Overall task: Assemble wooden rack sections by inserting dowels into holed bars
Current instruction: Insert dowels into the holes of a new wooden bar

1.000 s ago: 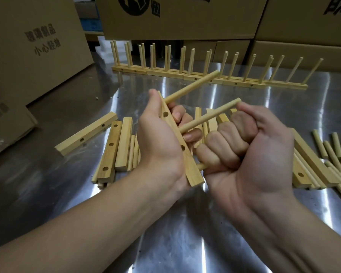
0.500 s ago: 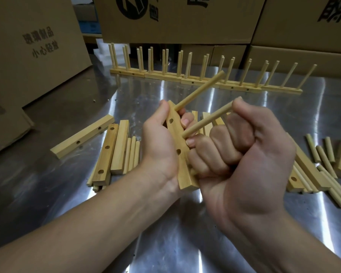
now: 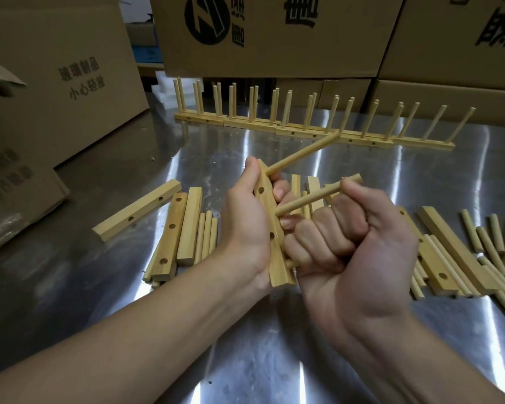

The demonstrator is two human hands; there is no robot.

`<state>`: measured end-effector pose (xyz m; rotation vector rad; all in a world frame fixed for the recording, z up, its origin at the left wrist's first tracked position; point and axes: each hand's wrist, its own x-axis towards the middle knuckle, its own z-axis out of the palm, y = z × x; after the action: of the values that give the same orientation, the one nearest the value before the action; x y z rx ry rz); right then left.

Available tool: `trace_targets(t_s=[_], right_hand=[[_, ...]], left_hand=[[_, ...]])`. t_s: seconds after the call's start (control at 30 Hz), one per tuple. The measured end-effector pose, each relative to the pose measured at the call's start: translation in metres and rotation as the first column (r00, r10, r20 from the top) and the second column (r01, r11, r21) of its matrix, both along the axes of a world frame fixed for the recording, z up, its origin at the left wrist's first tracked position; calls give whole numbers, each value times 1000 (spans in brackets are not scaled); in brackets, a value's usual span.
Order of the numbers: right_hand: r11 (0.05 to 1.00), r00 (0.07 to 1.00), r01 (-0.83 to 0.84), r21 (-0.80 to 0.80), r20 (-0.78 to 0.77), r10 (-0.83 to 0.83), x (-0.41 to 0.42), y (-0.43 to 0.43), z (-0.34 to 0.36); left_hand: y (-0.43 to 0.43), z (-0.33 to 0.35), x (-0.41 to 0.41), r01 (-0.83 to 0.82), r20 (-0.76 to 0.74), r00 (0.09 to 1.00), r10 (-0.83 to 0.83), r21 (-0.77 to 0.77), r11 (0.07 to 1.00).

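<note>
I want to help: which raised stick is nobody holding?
The upper dowel, poking from the bar's top end; the right hand grips the lower dowel.

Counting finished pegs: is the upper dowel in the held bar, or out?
In: the upper dowel juts from the bar the left hand holds; the right hand grips another dowel.

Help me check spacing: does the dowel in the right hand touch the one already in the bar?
Apart. Head view shows a clear gap between the gripped dowel in the right hand and the seated dowel.
</note>
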<state>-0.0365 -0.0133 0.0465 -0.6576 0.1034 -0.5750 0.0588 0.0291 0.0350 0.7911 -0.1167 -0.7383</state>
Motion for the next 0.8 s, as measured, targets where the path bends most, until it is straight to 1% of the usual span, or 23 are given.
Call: trace_targets(t_s=[0.17,0.27,0.37,0.43,0.47,0.5,0.57,0.6,0.7,0.73,0.77,0.8], right_hand=[[1000,1000,-1,-14,-10,1,1,-1,-2],[999,1000,-7,-31,-7,7,1,-4,-5],[991,1000,-28,-133,-7,27,3,-9,-10],[969,996,-89,-231,-16,88,6,-14,-13],[943,994,-110,-313,-43,102,8,-17,-15],[892,993,-103,-440,-103,63,10,-20,-16],[714,971,-81,-696,-217,-101,12,-27,-17],[646,962,-95,-758,-238,-138,11,-32,-17],[596,950,-178,-783,-295,-105,5,-48,-9],[532,943,-203,-822,-311,-121,3,-53,-4],[418,935,-236,-878,-322,-149,1,-58,1],[270,928,-275,-923,-328,-177,0,-61,5]], left_hand=[[-1,-1,4,-29,-41,999,29,-4,1000],[0,0,6,20,41,999,-20,3,1000],[2,6,15,37,107,994,-37,8,999],[4,10,23,26,103,994,-27,11,1000],[6,11,28,19,107,994,-21,21,1000],[8,11,32,12,119,993,-15,32,999],[11,11,39,0,143,990,-7,45,999],[13,11,43,-7,157,988,0,48,999],[13,12,50,-3,170,985,-6,55,999],[13,12,52,11,169,985,-20,55,998],[12,11,53,24,173,984,-33,58,998],[12,10,54,32,181,983,-43,65,997]])
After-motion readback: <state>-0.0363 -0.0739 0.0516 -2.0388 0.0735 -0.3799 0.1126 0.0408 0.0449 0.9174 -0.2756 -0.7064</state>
